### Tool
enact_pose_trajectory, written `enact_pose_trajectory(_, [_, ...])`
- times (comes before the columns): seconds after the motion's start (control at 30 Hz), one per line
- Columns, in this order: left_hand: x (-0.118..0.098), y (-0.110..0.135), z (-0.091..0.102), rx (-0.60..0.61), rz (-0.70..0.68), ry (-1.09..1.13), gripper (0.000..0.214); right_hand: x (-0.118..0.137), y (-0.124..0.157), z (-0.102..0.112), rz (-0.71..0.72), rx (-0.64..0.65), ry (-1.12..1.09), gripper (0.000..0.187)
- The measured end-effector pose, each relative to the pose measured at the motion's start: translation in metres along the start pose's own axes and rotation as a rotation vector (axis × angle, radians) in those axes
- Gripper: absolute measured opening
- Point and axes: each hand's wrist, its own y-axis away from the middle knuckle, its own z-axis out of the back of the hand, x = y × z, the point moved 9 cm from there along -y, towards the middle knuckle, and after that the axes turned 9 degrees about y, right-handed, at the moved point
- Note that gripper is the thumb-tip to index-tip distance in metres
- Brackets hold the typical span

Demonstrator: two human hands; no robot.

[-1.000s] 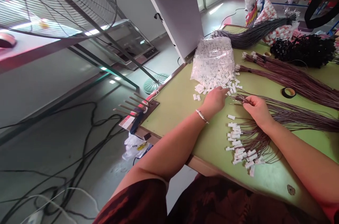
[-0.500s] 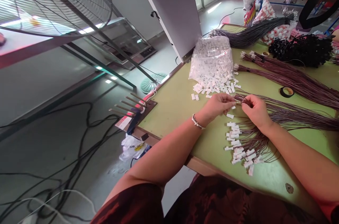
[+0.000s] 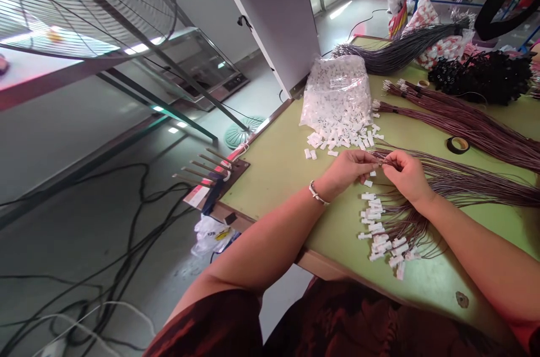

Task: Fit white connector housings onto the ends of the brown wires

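The bag [image 3: 335,84] lies on the table [image 3: 270,177], with loose connectors [image 3: 337,135] spilled at its mouth. One second ago the left hand [image 3: 348,170] was among these connectors; it has since drawn back and now meets the right hand at the wire tips. Its thumb and forefinger are closed in a pinch that appears to take a wire end; whether a connector is gripped as well is too small to tell. A white piece [image 3: 373,174], not visible one second ago, shows just below the left fingertips. The wired connectors [image 3: 374,212] lie in a cluster toward the near edge, unchanged. The right hand [image 3: 407,177], almost unmoved, has its fingers closed on the wires [image 3: 481,184] near their tips. The wires run to the right, past the tape [image 3: 458,145]. The work appears to have passed from picking to joint handling at the tips.
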Motion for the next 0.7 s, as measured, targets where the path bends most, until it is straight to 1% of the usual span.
enact_pose_trajectory(0.1, [0.002, 0.000, 0.001, -0.008, 0.025, 0.029, 0.012, -0.006, -0.002, -0.002, -0.063, 0.045, -0.083, 0.014])
enact_pose_trajectory(0.17, [0.004, 0.001, 0.004, -0.033, 0.057, 0.125, 0.010, -0.007, -0.003, 0.003, -0.084, 0.012, -0.120, 0.016])
enact_pose_trajectory(0.23, [0.005, 0.001, 0.010, -0.076, 0.079, 0.269, 0.007, -0.007, -0.002, 0.010, -0.107, -0.039, -0.142, 0.018])
enact_pose_trajectory(0.33, [0.006, 0.001, 0.021, -0.142, 0.080, 0.414, 0.003, -0.005, -0.001, 0.013, -0.089, -0.054, -0.108, 0.019])
enact_pose_trajectory(0.43, [0.007, 0.000, 0.026, -0.161, 0.085, 0.448, 0.003, -0.001, 0.000, 0.012, -0.047, -0.055, -0.071, 0.016])
enact_pose_trajectory(0.7, [0.006, 0.003, 0.016, -0.101, 0.117, 0.448, 0.003, -0.002, -0.001, 0.011, -0.022, -0.068, 0.005, 0.013])
